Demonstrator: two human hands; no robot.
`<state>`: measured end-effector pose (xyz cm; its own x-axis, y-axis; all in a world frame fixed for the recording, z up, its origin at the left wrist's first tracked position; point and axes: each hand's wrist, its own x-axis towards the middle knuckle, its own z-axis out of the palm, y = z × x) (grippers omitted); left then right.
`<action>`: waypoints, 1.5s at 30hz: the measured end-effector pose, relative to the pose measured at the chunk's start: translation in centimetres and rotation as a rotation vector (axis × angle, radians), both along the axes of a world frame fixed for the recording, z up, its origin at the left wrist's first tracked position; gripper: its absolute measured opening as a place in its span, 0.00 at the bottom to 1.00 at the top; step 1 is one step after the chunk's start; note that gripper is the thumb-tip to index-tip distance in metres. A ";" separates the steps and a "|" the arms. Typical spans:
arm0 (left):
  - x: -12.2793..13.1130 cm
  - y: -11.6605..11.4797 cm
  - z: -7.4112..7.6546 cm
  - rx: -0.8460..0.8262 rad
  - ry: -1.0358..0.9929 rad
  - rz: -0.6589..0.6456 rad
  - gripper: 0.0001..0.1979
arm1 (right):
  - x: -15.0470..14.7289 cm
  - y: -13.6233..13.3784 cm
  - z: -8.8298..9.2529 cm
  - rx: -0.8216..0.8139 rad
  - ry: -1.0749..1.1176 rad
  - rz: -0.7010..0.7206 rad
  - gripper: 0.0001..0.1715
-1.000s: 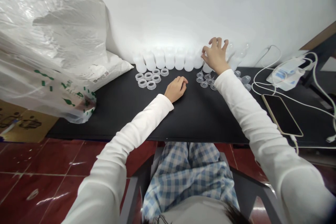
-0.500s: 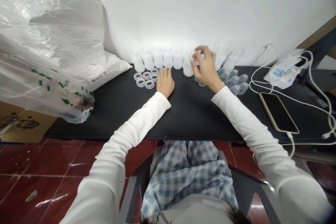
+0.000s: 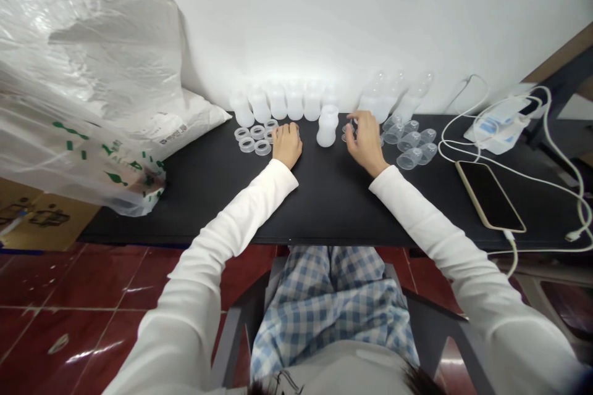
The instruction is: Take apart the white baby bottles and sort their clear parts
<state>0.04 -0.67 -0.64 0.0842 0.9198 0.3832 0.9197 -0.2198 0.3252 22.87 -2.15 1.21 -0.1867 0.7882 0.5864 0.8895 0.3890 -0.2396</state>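
Note:
A frosted white baby bottle stands upright and uncapped between my hands, touched by neither. At the left, my left hand is curled over the right end of a group of clear bottle rings. A bit of a ring shows beside its fingertips; the rest of the grip is hidden. My right hand is at the small clear teats, thumb and forefinger apart beside them. Part of that group is hidden under the hand. Clear domed caps lie just right of it.
Several frosted bottles line the wall. Bottles with clear domed tops stand behind my right hand. A phone and white cables lie at the right. Plastic bags crowd the left end of the black table.
My right hand has let go of the bottle, which now stands slightly nearer me. That hand has moved down and right to the teats. My left hand has stayed by the rings.

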 end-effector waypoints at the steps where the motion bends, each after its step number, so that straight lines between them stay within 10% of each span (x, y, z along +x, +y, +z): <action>1: 0.1 -0.1 0.0 0.002 0.008 0.002 0.17 | 0.4 -0.4 -0.3 -0.025 -0.053 -0.054 0.25; 12: 1.1 -0.7 -0.2 0.038 -0.217 -0.117 0.07 | 2.1 0.2 -2.5 -0.079 -0.245 -0.143 0.21; 24: 3.3 -1.3 -0.6 -0.437 -1.388 -0.450 0.19 | 1.7 0.4 -2.4 0.114 0.147 -0.024 0.16; 34: 2.9 -1.7 -0.8 -0.428 -1.347 -0.551 0.23 | -0.4 -2.6 -1.8 0.022 0.284 0.482 0.23; 45: 3.2 -2.1 -0.8 -0.226 -1.193 -0.583 0.31 | 0.1 -2.1 -1.6 -0.026 0.306 0.417 0.28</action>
